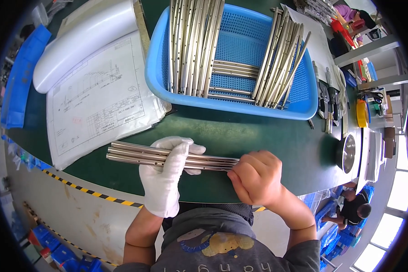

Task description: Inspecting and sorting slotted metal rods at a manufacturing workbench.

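Note:
A bundle of thin metal tubes (136,154) with small holes along them lies crosswise over the table's near edge, in both hands. My left hand (165,177), in a white glove, wraps round the bundle left of its middle. My bare right hand (258,177) closes round the right end, hiding the tube tips there. Beyond my hands stands a blue plastic basket (167,97) holding many more such tubes: an upright row (195,50) on the left, a slanted group (279,63) on the right, and a few laid across the bottom (235,69).
Left of the basket, a stack of technical drawings (95,104) has its top sheets curled back. A blue tray (25,77) stands at the far left. Calipers and hand tools (328,99) lie right of the basket, near a round metal bowl (347,153). Another person (354,208) sits farther right.

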Available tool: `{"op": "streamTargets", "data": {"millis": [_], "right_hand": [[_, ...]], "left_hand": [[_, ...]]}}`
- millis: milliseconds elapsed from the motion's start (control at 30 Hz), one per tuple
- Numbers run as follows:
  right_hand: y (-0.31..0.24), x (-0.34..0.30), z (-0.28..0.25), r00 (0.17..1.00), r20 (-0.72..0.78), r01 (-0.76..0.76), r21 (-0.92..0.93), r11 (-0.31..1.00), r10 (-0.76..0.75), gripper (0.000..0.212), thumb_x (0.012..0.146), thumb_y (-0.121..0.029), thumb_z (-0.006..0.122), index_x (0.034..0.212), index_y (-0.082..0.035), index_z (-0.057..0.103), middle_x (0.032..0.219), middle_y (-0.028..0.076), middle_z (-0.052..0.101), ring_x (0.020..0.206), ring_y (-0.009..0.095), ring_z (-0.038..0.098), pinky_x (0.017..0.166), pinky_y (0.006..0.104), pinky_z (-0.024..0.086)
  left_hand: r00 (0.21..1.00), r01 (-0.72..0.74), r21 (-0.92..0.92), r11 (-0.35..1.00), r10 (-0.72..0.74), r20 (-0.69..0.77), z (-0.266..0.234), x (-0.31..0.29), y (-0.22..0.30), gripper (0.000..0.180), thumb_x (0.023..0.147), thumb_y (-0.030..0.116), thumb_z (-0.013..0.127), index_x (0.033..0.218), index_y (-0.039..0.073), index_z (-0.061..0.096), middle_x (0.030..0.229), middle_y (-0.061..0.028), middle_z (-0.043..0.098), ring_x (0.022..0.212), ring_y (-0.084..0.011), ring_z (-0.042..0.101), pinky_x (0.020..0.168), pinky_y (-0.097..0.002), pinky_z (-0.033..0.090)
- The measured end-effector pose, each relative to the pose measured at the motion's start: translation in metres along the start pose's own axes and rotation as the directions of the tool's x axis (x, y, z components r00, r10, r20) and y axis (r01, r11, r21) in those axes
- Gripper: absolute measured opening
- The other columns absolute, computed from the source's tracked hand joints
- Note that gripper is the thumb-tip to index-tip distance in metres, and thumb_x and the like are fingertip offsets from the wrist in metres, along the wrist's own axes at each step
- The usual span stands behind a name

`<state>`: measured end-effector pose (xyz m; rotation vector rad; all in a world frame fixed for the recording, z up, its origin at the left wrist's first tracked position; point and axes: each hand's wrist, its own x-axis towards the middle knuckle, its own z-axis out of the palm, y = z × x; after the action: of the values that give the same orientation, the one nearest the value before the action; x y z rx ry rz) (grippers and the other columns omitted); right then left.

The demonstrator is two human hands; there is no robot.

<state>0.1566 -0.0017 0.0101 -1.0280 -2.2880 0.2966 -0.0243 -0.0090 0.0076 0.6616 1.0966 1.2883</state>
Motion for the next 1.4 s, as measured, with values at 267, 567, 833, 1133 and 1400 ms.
{"op": "streamTargets", "data": {"millis": [267, 567, 833, 1133, 1400], "right_hand": [[-0.001, 0.003, -0.002, 0.995, -0.002, -0.097, 0.084, 0.992, 0.097, 0.019, 0.065, -0.007, 0.065, 0.064, -0.007, 0.046, 0.056, 0.004, 0.047, 0.044, 0.022, 0.046, 0.039, 0.0323, 0.034], [-0.006, 0.016, 0.007, 0.999, -0.003, -0.032, 0.146, 0.989, 0.033, 0.016, 0.068, -0.006, 0.063, 0.066, -0.006, 0.047, 0.056, 0.005, 0.048, 0.043, 0.024, 0.047, 0.041, 0.0334, 0.037], [-0.005, 0.016, 0.005, 0.998, -0.018, -0.062, 0.148, 0.987, 0.065, 0.014, 0.069, -0.005, 0.061, 0.066, -0.006, 0.047, 0.055, 0.006, 0.047, 0.042, 0.025, 0.046, 0.041, 0.0340, 0.037], [-0.004, 0.011, 0.004, 0.996, -0.001, -0.086, 0.192, 0.978, 0.088, 0.015, 0.069, -0.006, 0.061, 0.065, -0.006, 0.047, 0.055, 0.006, 0.048, 0.043, 0.025, 0.046, 0.041, 0.0341, 0.036], [0.008, 0.004, -0.002, 0.990, -0.093, -0.080, 0.225, 0.971, 0.103, 0.012, 0.068, -0.004, 0.060, 0.065, -0.004, 0.049, 0.054, 0.007, 0.047, 0.043, 0.026, 0.045, 0.041, 0.0344, 0.036]], "left_hand": [[1.000, 0.013, -0.011, 1.000, -0.013, 0.000, 0.000, 0.000, 0.000, 0.013, 0.086, 0.007, 0.052, 0.094, -0.003, 0.054, 0.084, -0.0144, 0.063, 0.073, -0.0144, 0.061, 0.057, -0.0237, 0.052], [0.997, 0.075, -0.035, 0.997, -0.075, 0.004, 0.003, -0.002, 0.000, 0.014, 0.086, 0.006, 0.053, 0.097, -0.001, 0.057, 0.085, -0.0120, 0.063, 0.072, -0.0115, 0.060, 0.059, -0.0213, 0.050], [0.999, 0.018, 0.044, 0.999, -0.017, -0.031, 0.005, -0.002, -0.004, 0.011, 0.084, 0.007, 0.058, 0.091, -0.001, 0.060, 0.082, -0.0046, 0.062, 0.064, -0.0040, 0.051, 0.056, -0.0173, 0.042], [0.998, 0.036, 0.051, 0.998, -0.033, -0.059, 0.004, -0.004, -0.004, 0.008, 0.083, 0.006, 0.060, 0.085, -0.001, 0.061, 0.077, -0.0017, 0.060, 0.065, -0.0041, 0.052, 0.057, -0.0185, 0.043], [0.999, 0.031, 0.168, 0.985, -0.024, -0.044, 0.005, -0.006, -0.001, 0.008, 0.082, 0.007, 0.059, 0.080, -0.001, 0.060, 0.077, -0.0055, 0.060, 0.068, -0.0089, 0.054, 0.060, -0.0221, 0.043]]}}
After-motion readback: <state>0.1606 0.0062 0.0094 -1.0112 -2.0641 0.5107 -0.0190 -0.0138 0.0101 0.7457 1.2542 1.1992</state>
